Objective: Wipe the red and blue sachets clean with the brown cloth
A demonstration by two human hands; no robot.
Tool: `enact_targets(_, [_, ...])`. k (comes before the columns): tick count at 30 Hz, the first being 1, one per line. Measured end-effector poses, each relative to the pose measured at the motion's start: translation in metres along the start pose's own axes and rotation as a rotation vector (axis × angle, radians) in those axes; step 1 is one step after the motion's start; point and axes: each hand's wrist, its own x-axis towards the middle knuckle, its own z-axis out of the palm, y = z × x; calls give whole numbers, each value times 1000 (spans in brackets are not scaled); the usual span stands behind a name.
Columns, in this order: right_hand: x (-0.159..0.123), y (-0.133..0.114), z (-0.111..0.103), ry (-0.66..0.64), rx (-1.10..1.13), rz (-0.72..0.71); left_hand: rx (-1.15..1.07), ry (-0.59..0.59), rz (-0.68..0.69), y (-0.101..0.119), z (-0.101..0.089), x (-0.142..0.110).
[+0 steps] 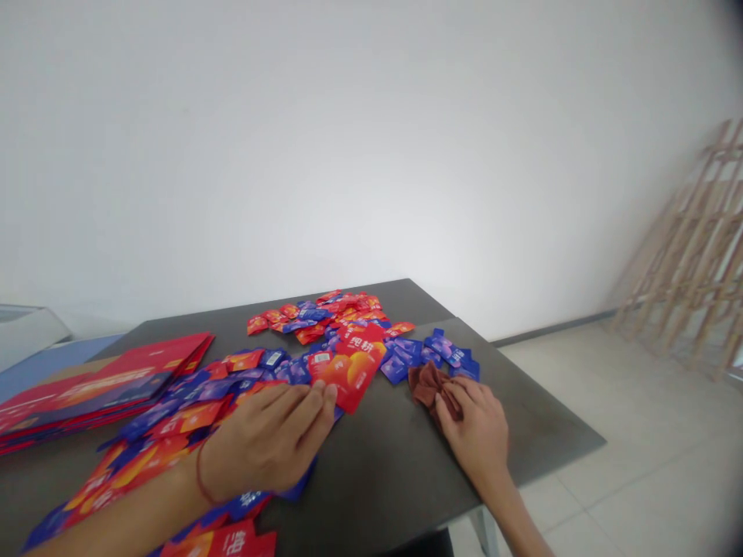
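Pinched in my left hand [275,437] is a red packet [354,367] printed with orange fruit, lifted above the heap of packets. My right hand [476,425] is closed around a crumpled brown cloth [428,381] at the right side of the table. Small blue packets [450,352] lie just beyond the cloth. Under and around my left forearm spread many red and blue packets [168,445]. Behind them, a pile of small red and blue packets [316,313] sits toward the far edge.
A stack of flat red and blue printed cartons [110,379] lies on the left of the dark table [383,480]. A white wall stands behind it. Wooden slatted frames [696,255] lean at the far right, over a tiled floor [569,387].
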Motion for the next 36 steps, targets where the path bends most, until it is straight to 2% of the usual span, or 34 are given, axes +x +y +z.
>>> enact_targets(3, [1, -1, -1, 1, -9, 2, -92, 75, 3, 12, -13, 2])
enact_targets(9, [2, -2, -3, -10, -22, 8, -201, 13, 22, 24, -28, -5])
enact_targets(12, [2, -1, -3, -14, -19, 7, -208, 52, 3, 27, -31, -9])
enact_targets(18, [1, 0, -3, -10, -20, 10, -221, -33, -4, 31, -32, -14])
enact_targets(25, [1, 0, -5, -15, -23, 12, -256, -79, 9, 36, -28, -23])
enact_targets(36, [2, -1, -7, -31, -37, 21, -285, -31, 7, 44, -15, -30])
